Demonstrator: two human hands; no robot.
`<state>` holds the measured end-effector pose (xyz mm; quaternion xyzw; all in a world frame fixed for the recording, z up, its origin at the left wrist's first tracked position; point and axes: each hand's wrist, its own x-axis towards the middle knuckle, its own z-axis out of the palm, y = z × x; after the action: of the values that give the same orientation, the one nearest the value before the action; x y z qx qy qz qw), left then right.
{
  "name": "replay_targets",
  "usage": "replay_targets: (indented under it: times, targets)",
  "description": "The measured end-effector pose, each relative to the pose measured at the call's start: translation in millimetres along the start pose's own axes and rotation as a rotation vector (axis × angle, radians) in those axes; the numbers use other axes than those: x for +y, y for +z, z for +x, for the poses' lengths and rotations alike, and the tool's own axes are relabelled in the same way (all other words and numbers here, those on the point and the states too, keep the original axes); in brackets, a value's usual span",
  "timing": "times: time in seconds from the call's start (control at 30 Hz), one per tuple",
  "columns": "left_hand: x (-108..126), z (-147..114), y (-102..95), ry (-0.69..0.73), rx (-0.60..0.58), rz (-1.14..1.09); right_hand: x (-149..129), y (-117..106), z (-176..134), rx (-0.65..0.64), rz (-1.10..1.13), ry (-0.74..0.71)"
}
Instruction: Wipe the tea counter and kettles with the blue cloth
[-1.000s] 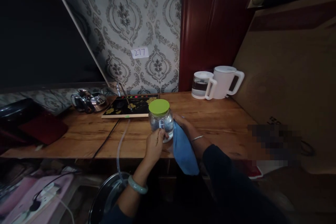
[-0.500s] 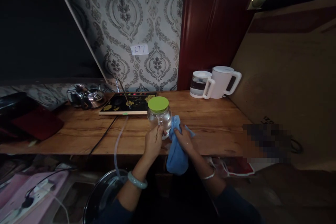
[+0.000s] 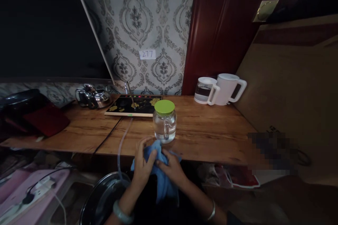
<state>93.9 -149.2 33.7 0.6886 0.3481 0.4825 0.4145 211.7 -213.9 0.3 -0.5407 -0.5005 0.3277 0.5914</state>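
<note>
My left grip (image 3: pixel 142 163) is curled round one side of a blue cloth (image 3: pixel 165 184), and my right grip (image 3: pixel 173 168) pinches the other side. The cloth is all bunched up between them and hangs down in front of the worktop (image 3: pixel 206 130). Just past the cloth, a clear jar (image 3: pixel 160 126) stands upright near the front edge. It has a green lid (image 3: pixel 164 107) on top and a handle (image 3: pixel 166 126) facing me. Behind it, to the left, is a black panel (image 3: pixel 123 103) with yellow flowers and a bent metal spout (image 3: pixel 127 86).
</note>
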Motion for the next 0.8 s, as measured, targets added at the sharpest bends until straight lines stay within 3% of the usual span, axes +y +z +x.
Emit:
replay_targets:
  times: [0.13, 0.2, 0.3, 0.37, 0.47, 0.53, 0.63, 0.7, 0.8]
  targets:
    - [-21, -29, -14.6, -0.267, -0.077, -0.151, -13, 14, 7, -0.016, 0.247, 0.056]
    - [-24, -32, -16.8, -0.374, -0.051, -0.259, -18, 20, 11, -0.079, 0.337, 0.059]
    - [-21, -20, -20.5, -0.417, 0.045, -0.350, -26, 22, 15, -0.186, 0.295, 0.025]
    - [-20, -4, -24.1, -0.358, 0.071, -0.363, -30, 16, 12, -0.173, 0.166, -0.015]
    - [-22, 30, -29.2, -0.230, 0.126, -0.333, -33, -3, 2, -0.109, 0.011, -0.054]
    - [-25, 58, -30.2, -0.160, 0.232, -0.319, -33, -19, -5, -0.049, -0.019, -0.024]
    - [-32, 98, -22.3, -0.102, 0.327, -0.332, -34, -41, -7, 0.180, -0.040, 0.004]
    - [-38, 117, -9.3, -0.124, 0.274, -0.355, -34, -50, 1, 0.329, -0.066, -0.041]
    - [-47, 126, 15.0, -0.242, 0.061, -0.422, -30, -53, 22, 0.394, -0.077, -0.094]
